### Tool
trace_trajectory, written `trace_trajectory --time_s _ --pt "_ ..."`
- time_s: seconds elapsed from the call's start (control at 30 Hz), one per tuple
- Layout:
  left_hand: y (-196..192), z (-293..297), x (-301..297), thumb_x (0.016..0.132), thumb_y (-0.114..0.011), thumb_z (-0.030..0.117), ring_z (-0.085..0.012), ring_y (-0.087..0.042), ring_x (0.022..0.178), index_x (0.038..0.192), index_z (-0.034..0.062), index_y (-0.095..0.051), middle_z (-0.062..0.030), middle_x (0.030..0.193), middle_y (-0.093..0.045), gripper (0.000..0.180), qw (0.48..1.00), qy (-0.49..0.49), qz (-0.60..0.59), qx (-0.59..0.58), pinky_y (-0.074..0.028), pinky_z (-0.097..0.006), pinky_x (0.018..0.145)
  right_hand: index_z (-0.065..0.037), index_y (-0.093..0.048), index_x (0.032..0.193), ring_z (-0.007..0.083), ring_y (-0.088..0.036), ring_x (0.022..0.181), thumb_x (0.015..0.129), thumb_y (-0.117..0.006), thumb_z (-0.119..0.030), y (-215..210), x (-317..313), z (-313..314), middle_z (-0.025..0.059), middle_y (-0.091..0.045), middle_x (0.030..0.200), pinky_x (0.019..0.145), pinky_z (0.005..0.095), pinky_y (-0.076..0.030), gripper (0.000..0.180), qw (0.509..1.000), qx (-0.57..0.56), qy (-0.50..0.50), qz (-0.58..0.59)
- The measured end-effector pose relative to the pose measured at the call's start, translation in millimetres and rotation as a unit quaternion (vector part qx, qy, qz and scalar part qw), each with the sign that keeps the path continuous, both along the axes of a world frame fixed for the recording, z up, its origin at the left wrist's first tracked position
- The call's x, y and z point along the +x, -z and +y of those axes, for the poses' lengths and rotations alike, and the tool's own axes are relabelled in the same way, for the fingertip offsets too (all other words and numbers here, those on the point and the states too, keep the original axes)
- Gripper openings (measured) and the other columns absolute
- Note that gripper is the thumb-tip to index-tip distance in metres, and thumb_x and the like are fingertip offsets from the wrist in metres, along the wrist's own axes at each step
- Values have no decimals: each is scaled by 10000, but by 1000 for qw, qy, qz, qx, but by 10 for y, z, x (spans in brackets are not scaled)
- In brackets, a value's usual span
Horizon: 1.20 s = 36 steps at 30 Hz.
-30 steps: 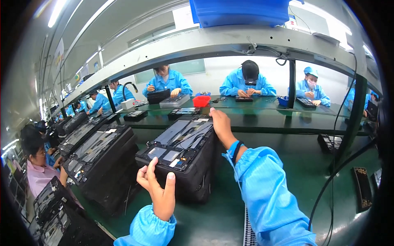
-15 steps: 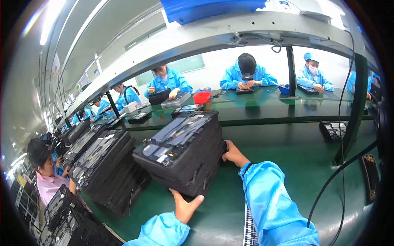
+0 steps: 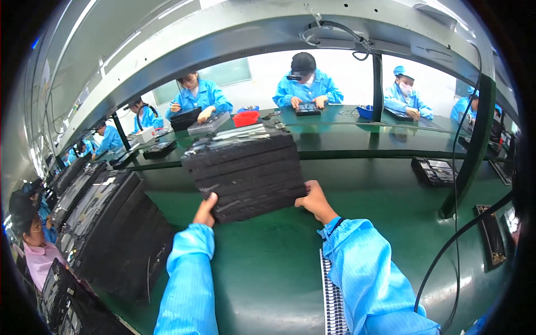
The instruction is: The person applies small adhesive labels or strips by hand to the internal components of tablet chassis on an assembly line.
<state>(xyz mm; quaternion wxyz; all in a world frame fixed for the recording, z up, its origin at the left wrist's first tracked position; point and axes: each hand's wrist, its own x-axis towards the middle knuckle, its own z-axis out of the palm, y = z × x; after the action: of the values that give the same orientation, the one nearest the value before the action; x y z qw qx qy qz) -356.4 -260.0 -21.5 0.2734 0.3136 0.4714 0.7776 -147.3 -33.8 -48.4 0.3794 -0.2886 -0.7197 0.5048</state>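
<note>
A tall stack of flat black trays (image 3: pixel 243 170) hangs above the green table (image 3: pixel 262 273), tilted slightly. My left hand (image 3: pixel 205 211) grips its lower left corner. My right hand (image 3: pixel 316 201) grips its lower right corner. Both arms wear blue sleeves and come up from the lower edge. Flat black parts lie on the top tray.
More black tray stacks (image 3: pixel 111 223) stand to the left, with a person in pink (image 3: pixel 33 251) beside them. A white strip of small parts (image 3: pixel 333 301) lies under my right forearm. A black cable (image 3: pixel 458 240) hangs on the right. Several workers in blue sit behind the far bench (image 3: pixel 357 128).
Both hands moved from the top of the stack down to its bottom corners and lifted it off the table, toward me and to the right.
</note>
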Motion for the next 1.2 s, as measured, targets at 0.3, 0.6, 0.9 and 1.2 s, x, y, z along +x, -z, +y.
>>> trace_trajectory --time_s 0.3,0.6,0.9,1.2 --pt "-239 187 -366 781 -587 411 -227 -356 1188 1234 28 -413 -100 1256 -427 618 984 -157 -24 76 -230 -342 1008 114 -360 1197 300 -504 1004 489 -713 -51 -328 -17 -515 202 -390 1204 810 332 -455 809 990 28 -118 -70" --pt "-648 431 -276 800 -542 441 -349 -208 1267 1332 15 -222 -228 1362 -213 753 818 -527 228 -38 -184 -432 1026 67 -328 1261 276 -438 1139 567 -707 -25 -289 -25 -516 160 -376 1254 901 332 -411 796 972 4 -221 -86" --pt "-960 280 -526 619 -692 512 -378 -252 1234 1333 117 -232 -183 1356 -242 937 826 -458 234 -230 -237 -523 983 54 -448 1185 258 -488 1087 620 -676 -101 -520 50 -540 175 -513 1148 881 316 -411 629 967 -71 -225 -102" --pt "-562 -173 2267 697 -649 313 -355 -331 1177 1258 -42 -287 -242 1285 -282 756 841 52 538 -16 -257 -430 995 16 -533 1055 207 -567 935 658 -678 -138 -902 967 -448 136 -574 1046 810 310 -460 449 962 118 -203 -142"
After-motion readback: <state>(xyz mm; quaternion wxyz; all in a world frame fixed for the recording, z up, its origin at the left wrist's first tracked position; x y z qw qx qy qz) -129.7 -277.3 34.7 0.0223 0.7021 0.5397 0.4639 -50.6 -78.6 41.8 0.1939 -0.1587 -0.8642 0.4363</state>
